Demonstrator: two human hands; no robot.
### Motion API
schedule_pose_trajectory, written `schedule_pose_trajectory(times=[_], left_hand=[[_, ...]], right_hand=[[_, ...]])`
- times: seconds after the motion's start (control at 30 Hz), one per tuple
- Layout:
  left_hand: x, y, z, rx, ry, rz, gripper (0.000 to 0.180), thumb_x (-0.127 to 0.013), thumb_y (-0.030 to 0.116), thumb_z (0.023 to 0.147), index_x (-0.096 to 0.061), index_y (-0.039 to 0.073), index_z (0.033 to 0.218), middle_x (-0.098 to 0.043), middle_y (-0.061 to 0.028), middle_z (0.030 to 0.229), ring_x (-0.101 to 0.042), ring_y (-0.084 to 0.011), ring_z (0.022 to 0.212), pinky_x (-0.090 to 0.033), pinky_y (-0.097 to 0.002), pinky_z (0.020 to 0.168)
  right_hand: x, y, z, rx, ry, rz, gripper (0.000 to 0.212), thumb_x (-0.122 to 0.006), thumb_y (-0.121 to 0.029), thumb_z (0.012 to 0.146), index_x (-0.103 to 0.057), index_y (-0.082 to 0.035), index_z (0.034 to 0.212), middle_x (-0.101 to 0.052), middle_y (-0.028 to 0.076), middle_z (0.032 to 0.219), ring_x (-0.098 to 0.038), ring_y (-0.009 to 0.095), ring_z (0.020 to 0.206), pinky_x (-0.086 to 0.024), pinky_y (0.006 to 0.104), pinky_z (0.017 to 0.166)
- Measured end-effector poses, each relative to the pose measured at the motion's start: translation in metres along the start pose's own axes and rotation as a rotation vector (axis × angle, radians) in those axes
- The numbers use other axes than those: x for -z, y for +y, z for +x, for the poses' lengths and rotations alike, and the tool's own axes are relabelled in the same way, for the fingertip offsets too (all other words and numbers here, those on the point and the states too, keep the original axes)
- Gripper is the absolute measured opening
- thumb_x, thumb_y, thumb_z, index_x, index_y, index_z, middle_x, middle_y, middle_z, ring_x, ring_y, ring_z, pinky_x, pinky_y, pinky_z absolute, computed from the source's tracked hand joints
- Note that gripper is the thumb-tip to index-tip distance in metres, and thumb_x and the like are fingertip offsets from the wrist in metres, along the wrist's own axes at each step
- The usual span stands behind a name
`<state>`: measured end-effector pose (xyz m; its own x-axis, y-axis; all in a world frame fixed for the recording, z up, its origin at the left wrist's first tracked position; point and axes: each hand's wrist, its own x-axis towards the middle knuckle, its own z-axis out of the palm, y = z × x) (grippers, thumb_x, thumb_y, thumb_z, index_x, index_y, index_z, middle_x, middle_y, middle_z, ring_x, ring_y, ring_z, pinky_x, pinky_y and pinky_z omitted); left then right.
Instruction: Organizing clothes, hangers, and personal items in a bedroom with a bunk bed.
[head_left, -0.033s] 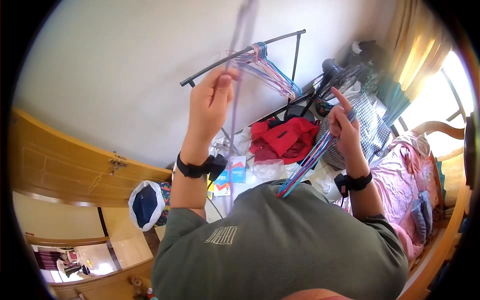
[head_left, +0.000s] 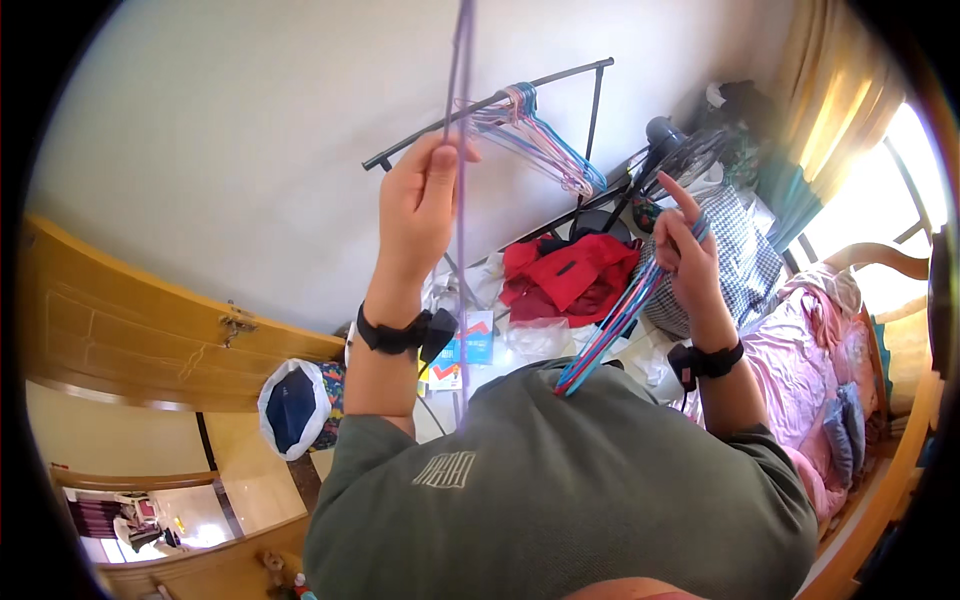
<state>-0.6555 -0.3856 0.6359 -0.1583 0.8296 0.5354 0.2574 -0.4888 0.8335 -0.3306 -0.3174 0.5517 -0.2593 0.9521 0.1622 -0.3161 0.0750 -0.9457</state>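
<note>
Raised in front of the wall, my left hand (head_left: 420,195) pinches a thin purple hanger (head_left: 462,240) seen nearly edge-on. Its line runs from the top of the picture down to my shirt. My right hand (head_left: 686,240) is closed around a bundle of blue, red and pale hangers (head_left: 615,330), which slants down to the left against my shirt; its index finger points up. Between and beyond my hands, more pink, white and blue hangers (head_left: 545,145) hang from a black rack bar (head_left: 430,128).
Red clothing (head_left: 570,280) lies beyond the bundle, beside a checked cloth (head_left: 735,260). A black fan (head_left: 670,150) stands behind. At left are a wooden door (head_left: 150,320) and a lined bin (head_left: 325,400); a bed with pink bedding (head_left: 790,360) is at right.
The top of the purple hanger has shifted left and looks sharper. My left hand has moved very slightly; my right hand keeps its hold on the bundle.
</note>
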Motion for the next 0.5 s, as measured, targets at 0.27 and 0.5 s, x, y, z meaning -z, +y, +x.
schedule_pose_trajectory(times=[0.27,0.5], left_hand=[[-0.035,-0.044,0.013,0.342,-0.015,-0.352,0.029,-0.052,0.032,0.11,-0.064,0.007,0.102,-0.037,0.0089,0.062,-0.032,-0.0019,0.049,-0.024,-0.0224,0.044],[-0.058,-0.126,-0.019,0.785,-0.183,-0.272,0.031,-0.048,0.029,0.11,-0.064,0.003,0.106,-0.045,0.0046,0.065,-0.034,-0.0041,0.047,-0.025,-0.0233,0.042]], right_hand=[[-0.062,-0.018,0.011,0.244,-0.331,-0.021,0.053,-0.05,-0.01,0.103,-0.042,0.001,0.155,-0.062,0.004,0.099,-0.041,0.001,0.061,-0.037,0.0175,0.058],[-0.11,-0.02,0.016,0.51,-0.498,-0.407,0.047,-0.063,-0.033,0.102,-0.066,0.006,0.128,-0.068,0.015,0.127,-0.064,0.022,0.118,-0.048,0.0364,0.101]])
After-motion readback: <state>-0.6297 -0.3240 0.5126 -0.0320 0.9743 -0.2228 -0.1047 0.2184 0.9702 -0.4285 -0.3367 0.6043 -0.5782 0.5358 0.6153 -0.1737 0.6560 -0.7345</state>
